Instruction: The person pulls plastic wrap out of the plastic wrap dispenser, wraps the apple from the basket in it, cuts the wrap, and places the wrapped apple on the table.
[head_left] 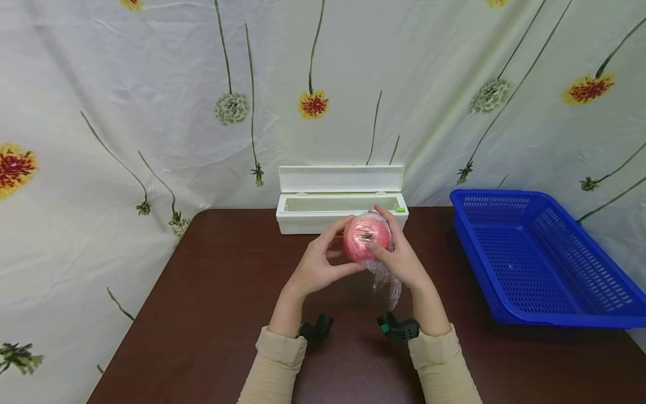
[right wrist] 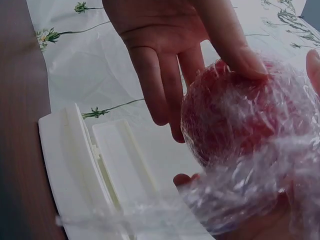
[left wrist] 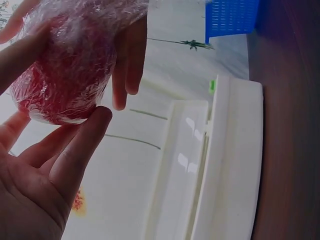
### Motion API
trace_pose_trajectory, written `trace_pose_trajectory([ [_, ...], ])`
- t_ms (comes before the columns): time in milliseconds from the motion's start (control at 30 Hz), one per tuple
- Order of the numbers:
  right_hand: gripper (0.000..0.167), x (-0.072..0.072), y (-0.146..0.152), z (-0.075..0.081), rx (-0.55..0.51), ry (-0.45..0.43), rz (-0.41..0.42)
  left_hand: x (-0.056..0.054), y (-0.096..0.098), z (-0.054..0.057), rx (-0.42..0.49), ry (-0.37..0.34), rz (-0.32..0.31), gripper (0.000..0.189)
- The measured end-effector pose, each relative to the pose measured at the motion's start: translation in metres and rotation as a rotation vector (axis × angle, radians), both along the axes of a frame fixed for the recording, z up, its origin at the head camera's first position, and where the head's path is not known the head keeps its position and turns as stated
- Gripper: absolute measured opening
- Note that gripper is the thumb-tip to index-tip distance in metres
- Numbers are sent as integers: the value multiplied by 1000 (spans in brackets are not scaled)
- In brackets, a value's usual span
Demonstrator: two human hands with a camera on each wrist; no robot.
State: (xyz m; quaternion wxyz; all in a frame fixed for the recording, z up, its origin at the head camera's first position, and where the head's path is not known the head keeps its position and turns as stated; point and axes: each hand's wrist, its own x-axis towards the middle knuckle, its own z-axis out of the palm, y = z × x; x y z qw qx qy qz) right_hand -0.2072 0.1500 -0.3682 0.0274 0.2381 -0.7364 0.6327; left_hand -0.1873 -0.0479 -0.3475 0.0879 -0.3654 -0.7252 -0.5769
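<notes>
A red apple (head_left: pixel 359 238) wrapped in clear cling film is held up between both hands above the table. My left hand (head_left: pixel 319 265) holds its left side, fingers and thumb curved around it. On the other side, my right hand (head_left: pixel 406 262) grips the apple, with the thumb lying across the top near the stem. A loose tail of cling film (head_left: pixel 388 283) hangs below the apple by the right palm. Crinkled film covers the apple (left wrist: pixel 70 75) in the left wrist view. In the right wrist view a twisted strip of film (right wrist: pixel 225 195) trails off leftward.
Behind the hands stands a long white box (head_left: pixel 313 225) with its lid (head_left: pixel 341 178) raised and a green tab (head_left: pixel 400 210) at its right end. A blue plastic basket (head_left: pixel 497 300) sits at the table's right. A flowered cloth (head_left: pixel 176 84) hangs behind the brown table (head_left: pixel 202 314).
</notes>
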Motion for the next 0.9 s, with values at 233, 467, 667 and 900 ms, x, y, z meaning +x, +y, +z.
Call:
trace_pose_trajectory([
  [233, 97, 0, 5, 0, 16, 17, 70, 2, 0, 2, -14, -22, 40, 71],
  [467, 96, 1, 9, 1, 70, 1, 49, -8, 1, -14, -22, -55, 110, 70],
  [667, 91, 0, 10, 1, 85, -1, 16, -18, -1, -29, -34, -79, 105, 74],
  [900, 86, 1, 10, 1, 88, -8, -16, -10, -1, -16, -49, -5, 69, 90],
])
